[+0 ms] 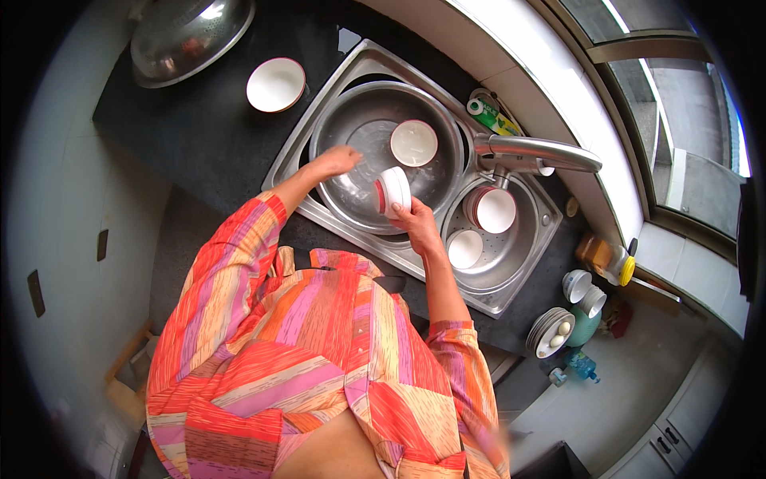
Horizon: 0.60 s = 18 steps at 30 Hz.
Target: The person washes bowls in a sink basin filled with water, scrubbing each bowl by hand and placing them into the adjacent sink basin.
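A white bowl (396,190) with a red band is tipped on its side over the large steel basin (335,206). My right hand (416,224) grips it by its near edge. Across from it, my left hand (338,161) hangs over the basin's left side. That hand is blurred, and nothing shows in it; how far its fingers are closed is unclear. Another white bowl (413,143) with a red rim rests inside the basin. Stacked white bowls (495,211) and a single white bowl (465,248) lie in the small perforated sink bowl (497,272) to the right.
A steel faucet (538,148) reaches over the sink's right side. On the dark counter stand one bowl (276,85) and a large perforated steel vessel (185,42). To the right are a yellow-lidded jar (610,260) and stacked plates (549,332) with eggs on top.
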Tool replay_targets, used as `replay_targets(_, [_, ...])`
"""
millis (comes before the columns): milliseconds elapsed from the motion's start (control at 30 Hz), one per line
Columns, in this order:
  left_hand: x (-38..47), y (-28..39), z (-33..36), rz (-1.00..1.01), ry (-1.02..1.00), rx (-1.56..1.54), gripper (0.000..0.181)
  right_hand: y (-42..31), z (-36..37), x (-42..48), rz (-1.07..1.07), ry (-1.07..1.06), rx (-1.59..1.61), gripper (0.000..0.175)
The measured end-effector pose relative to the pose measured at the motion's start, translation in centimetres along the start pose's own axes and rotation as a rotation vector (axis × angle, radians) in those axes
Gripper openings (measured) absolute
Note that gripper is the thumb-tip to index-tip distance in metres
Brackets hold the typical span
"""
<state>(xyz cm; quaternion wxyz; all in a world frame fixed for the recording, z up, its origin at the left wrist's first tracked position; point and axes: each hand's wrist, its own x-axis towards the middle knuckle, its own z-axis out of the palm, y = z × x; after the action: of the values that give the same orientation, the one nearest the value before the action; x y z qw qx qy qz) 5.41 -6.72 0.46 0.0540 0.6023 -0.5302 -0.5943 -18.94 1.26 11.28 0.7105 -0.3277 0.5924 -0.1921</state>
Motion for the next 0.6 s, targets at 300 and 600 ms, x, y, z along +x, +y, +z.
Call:
replay_targets(300, [0.5,4.2,6.1,-0.206,-0.194,-1.618,0.034,1.2,-0.8,1.0,0.057,0.133,0.103,0.032])
replay_targets(600, [-7.7,10.1,4.8,0.814,0.327,0.295,0.034,0.3,1.6,2.8,-0.349,0.094,-0.016,0.02])
